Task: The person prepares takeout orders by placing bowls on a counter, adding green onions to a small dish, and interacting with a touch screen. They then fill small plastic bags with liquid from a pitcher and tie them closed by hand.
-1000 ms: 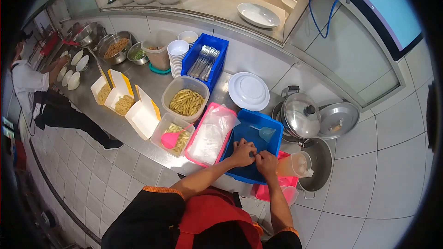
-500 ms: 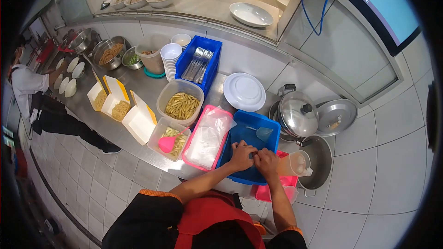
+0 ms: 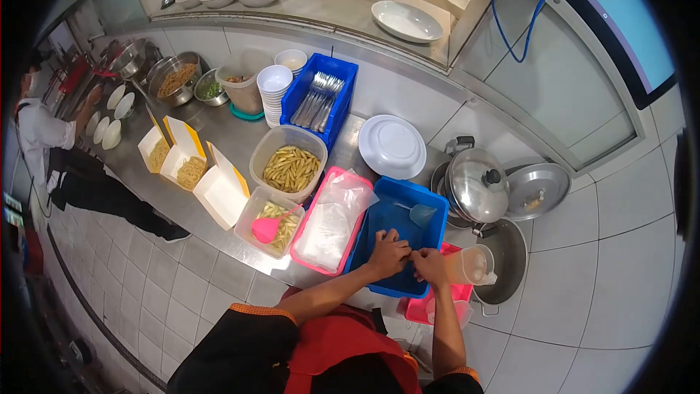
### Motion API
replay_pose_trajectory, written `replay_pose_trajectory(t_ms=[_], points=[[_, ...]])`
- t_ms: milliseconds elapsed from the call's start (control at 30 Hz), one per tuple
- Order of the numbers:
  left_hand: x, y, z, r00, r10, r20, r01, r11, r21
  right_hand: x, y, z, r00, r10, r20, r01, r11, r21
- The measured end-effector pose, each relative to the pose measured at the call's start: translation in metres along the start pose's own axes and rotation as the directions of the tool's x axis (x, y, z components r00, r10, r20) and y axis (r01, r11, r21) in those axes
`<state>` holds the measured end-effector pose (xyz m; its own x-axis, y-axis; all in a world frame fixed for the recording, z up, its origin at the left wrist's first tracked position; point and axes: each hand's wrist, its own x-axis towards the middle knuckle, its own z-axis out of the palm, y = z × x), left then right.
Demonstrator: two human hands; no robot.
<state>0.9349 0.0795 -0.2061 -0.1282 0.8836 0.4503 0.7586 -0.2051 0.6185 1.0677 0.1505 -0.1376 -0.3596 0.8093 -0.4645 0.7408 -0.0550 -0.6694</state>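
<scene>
Hands: While left hand [image 3: 389, 255] and right hand [image 3: 431, 265] nearly meet over the blue tub [image 3: 383, 208], fingers are curled; any grip is unclear.
Tub: by the surface's [image 3: 197, 211] near edge; small bag [image 3: 421, 214] inside, apparently filled.
Portions: two open boxes [image 3: 184, 138] hold noodles [image 3: 191, 171], a third box [image 3: 222, 197] none.

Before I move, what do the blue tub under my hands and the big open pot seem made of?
Blue tub: likely plastic, smooth, slightly glossy, from its even colour. Big open pot: metal, perhaps aluminium, dull grey with soft reflections.
</scene>
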Motion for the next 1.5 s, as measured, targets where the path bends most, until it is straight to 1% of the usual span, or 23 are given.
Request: replay_pose_trajectory(t_ms=[33,167,267,333,367,400,433,467,533,567,633,667,733,767,833,867,933,1067,1133,1167,1267,1433,1500], points=[[0.0,0.0,0.0,1.0,0.018,0.006,-0.018,1.0,0.017,-0.002,-0.007,-0.004,0.978,0.163,0.133,-0.178,0.978,0.11],[-0.002,-0.003,0.0,0.997,0.075,0.001,-0.075,0.997,0.014,0.003,0.0,-0.005,0.94,0.235,0.248,-0.282,0.943,0.176],[-0.002,-0.005,0.001,0.997,0.067,0.032,-0.068,0.998,0.017,0.006,0.008,0.0,0.957,0.146,0.25,-0.195,0.963,0.184],[-0.001,-0.005,0.001,0.998,0.058,0.005,-0.058,0.998,-0.021,0.004,0.01,0.005,0.989,0.078,0.122,-0.094,0.987,0.13],[0.002,-0.005,-0.001,0.998,0.057,0.004,-0.057,0.998,-0.02,0.01,0.023,0.011,0.989,0.077,0.123,-0.093,0.987,0.129],[0.004,-0.003,-0.003,0.998,-0.007,0.058,0.01,0.999,-0.043,0.02,0.042,0.021,0.997,-0.07,-0.023,0.071,0.995,0.076],[0.005,-0.003,-0.004,0.991,-0.069,0.116,0.077,0.995,-0.062,0.02,0.04,0.024,0.962,-0.221,-0.16,0.224,0.975,0.003],[0.004,-0.004,0.0,0.991,-0.069,0.115,0.076,0.995,-0.062,0.019,0.039,0.026,0.962,-0.222,-0.161,0.225,0.974,0.003],[0.007,-0.008,0.005,0.943,-0.276,0.186,0.315,0.919,-0.236,0.011,0.029,0.027,0.897,-0.352,-0.268,0.347,0.936,-0.068],[0.008,-0.012,0.003,0.944,-0.273,0.184,0.313,0.92,-0.237,0.007,0.025,0.025,0.896,-0.353,-0.27,0.348,0.935,-0.069],[0.012,-0.026,-0.004,0.876,-0.219,0.43,0.35,0.902,-0.253,0.002,0.018,0.023,0.854,-0.466,-0.232,0.419,0.88,-0.224],[0.013,-0.03,-0.004,0.876,-0.222,0.428,0.351,0.902,-0.252,0.0,0.016,0.023,0.853,-0.468,-0.23,0.421,0.879,-0.224],[0.019,-0.037,-0.004,0.822,-0.15,0.549,0.349,0.895,-0.279,-0.003,0.013,0.021,0.766,-0.607,-0.212,0.553,0.79,-0.265],[0.021,-0.039,-0.003,0.823,-0.148,0.548,0.348,0.894,-0.281,-0.004,0.012,0.02,0.765,-0.608,-0.212,0.553,0.789,-0.267],[0.027,-0.044,-0.004,0.763,-0.084,0.64,0.321,0.91,-0.263,-0.007,0.011,0.018,0.771,-0.623,-0.134,0.54,0.75,-0.382],[0.03,-0.044,-0.004,0.764,-0.082,0.639,0.319,0.91,-0.264,-0.008,0.012,0.017,0.77,-0.623,-0.136,0.539,0.75,-0.384],[0.034,-0.044,-0.005,0.706,-0.035,0.707,0.287,0.927,-0.24,-0.009,0.012,0.019,0.784,-0.6,-0.157,0.498,0.76,-0.418],[0.032,-0.04,0.001,0.713,0.0,0.701,0.292,0.909,-0.298,-0.009,0.014,0.027,0.78,-0.574,-0.249,0.48,0.804,-0.352],[0.024,-0.037,0.011,0.798,0.03,0.602,0.236,0.904,-0.358,-0.004,0.022,0.033,0.82,-0.454,-0.348,0.427,0.891,-0.155],[0.02,-0.032,0.012,0.842,0.031,0.538,0.204,0.906,-0.372,-0.004,0.02,0.034,0.819,-0.454,-0.352,0.428,0.891,-0.153],[0.011,-0.028,0.013,0.895,0.041,0.444,0.153,0.907,-0.391,-0.006,0.02,0.039,0.853,-0.355,-0.382,0.35,0.933,-0.086],[0.002,-0.026,0.014,0.937,0.037,0.347,0.135,0.879,-0.458,0.002,0.037,0.044,0.883,-0.239,-0.405,0.298,0.951,0.087],[0.003,-0.027,0.014,0.948,0.031,0.318,0.127,0.877,-0.464,0.002,0.035,0.045,0.869,-0.246,-0.43,0.301,0.952,0.062]])
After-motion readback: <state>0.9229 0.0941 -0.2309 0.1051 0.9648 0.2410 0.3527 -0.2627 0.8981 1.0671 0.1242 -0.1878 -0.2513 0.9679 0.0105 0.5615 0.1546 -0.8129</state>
